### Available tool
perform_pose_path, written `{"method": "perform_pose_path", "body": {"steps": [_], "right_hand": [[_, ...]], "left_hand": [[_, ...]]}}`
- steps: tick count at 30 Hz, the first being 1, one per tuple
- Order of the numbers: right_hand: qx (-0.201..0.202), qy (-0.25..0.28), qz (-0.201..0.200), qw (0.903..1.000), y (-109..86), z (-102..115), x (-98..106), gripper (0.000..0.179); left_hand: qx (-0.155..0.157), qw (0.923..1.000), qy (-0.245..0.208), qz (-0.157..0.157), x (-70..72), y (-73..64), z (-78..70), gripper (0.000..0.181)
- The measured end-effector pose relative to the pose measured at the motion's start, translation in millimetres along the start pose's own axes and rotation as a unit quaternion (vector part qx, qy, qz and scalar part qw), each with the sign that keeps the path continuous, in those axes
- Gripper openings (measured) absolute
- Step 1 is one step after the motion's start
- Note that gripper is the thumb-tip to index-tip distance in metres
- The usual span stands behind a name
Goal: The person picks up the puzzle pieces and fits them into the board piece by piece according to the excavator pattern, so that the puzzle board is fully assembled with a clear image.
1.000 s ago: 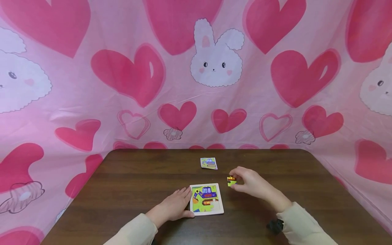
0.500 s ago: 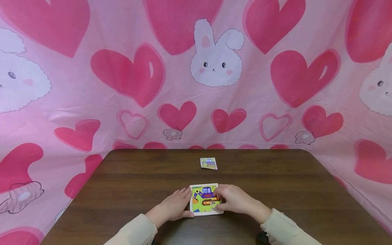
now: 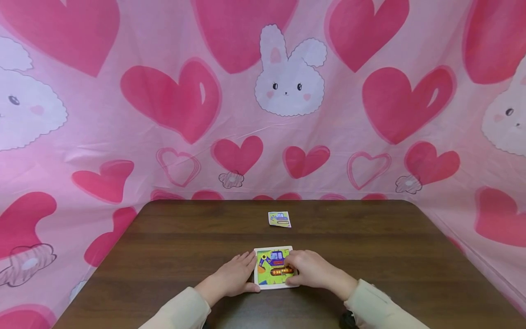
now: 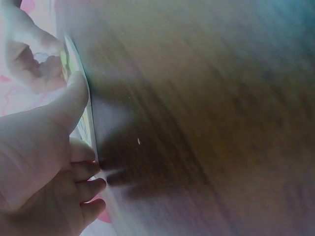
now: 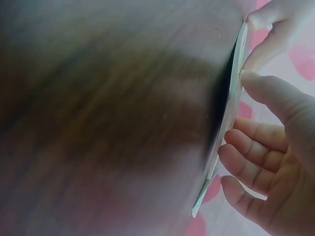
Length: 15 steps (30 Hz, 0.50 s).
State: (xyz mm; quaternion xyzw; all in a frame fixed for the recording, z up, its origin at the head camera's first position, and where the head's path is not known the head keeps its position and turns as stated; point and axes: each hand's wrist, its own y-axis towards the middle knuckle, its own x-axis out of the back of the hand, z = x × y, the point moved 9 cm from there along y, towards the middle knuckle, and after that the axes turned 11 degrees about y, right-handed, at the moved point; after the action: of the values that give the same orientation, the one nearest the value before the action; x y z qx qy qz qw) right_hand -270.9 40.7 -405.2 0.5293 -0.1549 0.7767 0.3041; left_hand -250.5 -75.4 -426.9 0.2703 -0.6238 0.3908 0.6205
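A square jigsaw puzzle [image 3: 269, 273] with an excavator picture lies in a white-rimmed tray [image 3: 273, 287] on the table. My left hand [image 3: 230, 277] rests along the tray's left side, fingers stretched toward the far corner and thumb at the near corner. At the lower right of the picture, my right hand [image 3: 318, 270] pinches a puzzle piece between thumb and bent fingers, down against the puzzle. The fingers mostly cover that piece. In the right wrist view, the right thumb [image 5: 270, 93] and fingertips touch the tray's [image 5: 229, 108] top side.
A small printed picture card [image 3: 279, 219] with a similar excavator lies beyond the tray, one edge slightly raised. The brown wooden table [image 3: 185, 237] ends at a pink cloth backdrop [image 3: 242, 123] with hearts and rabbits.
My right hand has brought the puzzle piece from right of the tray leftward into the picture's lower right corner, then shifted slightly. The left hand has stayed in place.
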Motion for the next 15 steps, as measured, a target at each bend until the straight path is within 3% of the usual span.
{"method": "perform_pose_path", "body": {"steps": [15], "right_hand": [[0.008,0.046,0.021,0.9987,-3.1,0.6,-1.4,0.016]], "left_hand": [[0.006,1.0,-0.004,0.001,-2.6,1.0,3.0,0.076]]}}
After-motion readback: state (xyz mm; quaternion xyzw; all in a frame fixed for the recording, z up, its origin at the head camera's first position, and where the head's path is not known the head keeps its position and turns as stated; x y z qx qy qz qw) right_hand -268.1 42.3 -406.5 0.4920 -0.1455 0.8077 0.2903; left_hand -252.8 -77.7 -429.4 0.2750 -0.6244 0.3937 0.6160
